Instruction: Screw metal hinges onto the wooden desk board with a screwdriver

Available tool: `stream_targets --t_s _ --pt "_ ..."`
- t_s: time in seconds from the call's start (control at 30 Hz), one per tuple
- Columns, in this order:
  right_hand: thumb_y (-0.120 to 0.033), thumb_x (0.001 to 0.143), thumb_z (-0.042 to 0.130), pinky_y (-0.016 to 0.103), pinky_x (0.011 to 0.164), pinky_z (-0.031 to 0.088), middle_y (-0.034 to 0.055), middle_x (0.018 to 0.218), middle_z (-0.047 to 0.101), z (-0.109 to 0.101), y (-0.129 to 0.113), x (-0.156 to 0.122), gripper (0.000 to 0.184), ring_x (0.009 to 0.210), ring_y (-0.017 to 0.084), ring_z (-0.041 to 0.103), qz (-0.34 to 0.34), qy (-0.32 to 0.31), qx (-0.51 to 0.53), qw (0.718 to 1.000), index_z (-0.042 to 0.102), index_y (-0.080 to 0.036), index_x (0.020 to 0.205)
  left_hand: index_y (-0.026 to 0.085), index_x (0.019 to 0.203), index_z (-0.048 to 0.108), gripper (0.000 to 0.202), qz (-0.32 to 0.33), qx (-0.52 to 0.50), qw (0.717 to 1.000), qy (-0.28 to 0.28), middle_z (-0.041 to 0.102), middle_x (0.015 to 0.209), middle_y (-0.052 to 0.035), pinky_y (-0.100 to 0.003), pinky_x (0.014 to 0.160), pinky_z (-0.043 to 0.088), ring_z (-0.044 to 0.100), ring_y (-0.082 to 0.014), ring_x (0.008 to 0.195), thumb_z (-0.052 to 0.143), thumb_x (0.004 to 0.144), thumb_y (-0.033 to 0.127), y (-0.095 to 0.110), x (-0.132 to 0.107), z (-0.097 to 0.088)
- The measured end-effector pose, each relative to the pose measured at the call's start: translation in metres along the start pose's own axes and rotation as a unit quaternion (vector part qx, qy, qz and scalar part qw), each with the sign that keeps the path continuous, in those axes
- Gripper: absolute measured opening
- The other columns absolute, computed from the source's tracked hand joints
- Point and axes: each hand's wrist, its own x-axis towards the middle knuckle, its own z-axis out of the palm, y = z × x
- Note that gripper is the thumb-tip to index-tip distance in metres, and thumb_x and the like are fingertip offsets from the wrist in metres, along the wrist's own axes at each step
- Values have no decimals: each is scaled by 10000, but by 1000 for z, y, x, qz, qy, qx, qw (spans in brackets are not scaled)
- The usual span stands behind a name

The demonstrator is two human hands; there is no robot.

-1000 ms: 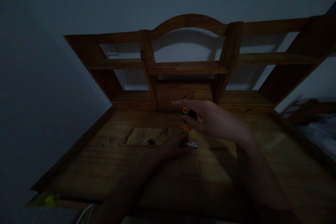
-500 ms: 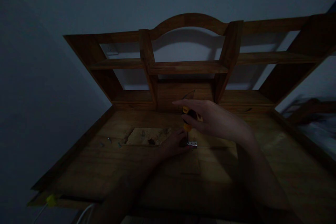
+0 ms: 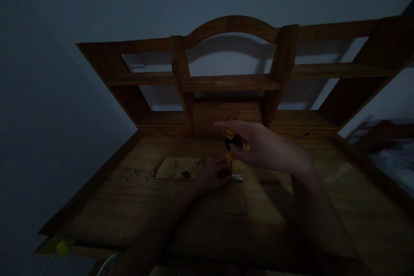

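My right hand point(image 3: 258, 146) is closed round the yellow and black handle of a screwdriver point(image 3: 231, 144), which stands upright with its tip down on a small metal hinge point(image 3: 237, 177) on the wooden desk top point(image 3: 291, 207). The index finger lies stretched along the top. My left hand point(image 3: 211, 177) rests on the desk just left of the hinge, with its fingers curled at the screwdriver's shaft. The scene is dim.
A rough rectangular recess point(image 3: 181, 167) is cut in the desk, left of my hands. Some small screws point(image 3: 134, 174) lie further left. A wooden shelf unit point(image 3: 231, 82) with an arched top rises at the back against a pale wall. A yellow tag point(image 3: 61, 248) and cable hang at the near left edge.
The right hand and the screwdriver handle have risen a little and the handle has turned slightly. The left hand stays by the hinge.
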Motion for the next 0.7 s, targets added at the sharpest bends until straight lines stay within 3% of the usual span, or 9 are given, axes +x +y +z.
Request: stream_targets --t_s 0.4,0.53,0.7 --pt "-184 897 615 279 791 496 32 1093 674 1 3 2 468 901 158 637 -28 1 17 999 594 -317 1346 229 1093 683 359 -22 6 1000 0 620 1233 -71 -402 991 461 562 -270 1157 701 840 482 -2 -3 5" --pt "-114 850 589 286 793 502 32 1109 678 -1 1 0 538 888 159 639 -32 -3 25 999 585 -308 1352 229 1134 667 385 -3 -5 1000 12 608 1273 -72 -407 1029 443 546 -269 1199 718 830 461 -3 -3 5" --pt "-118 870 559 276 798 494 31 1158 680 -4 -1 -1 493 888 155 643 -36 -6 36 999 590 -289 1331 227 1122 676 392 -12 -29 999 -2 645 1187 -65 -404 974 468 587 -261 1106 712 829 485 -1 -2 4"
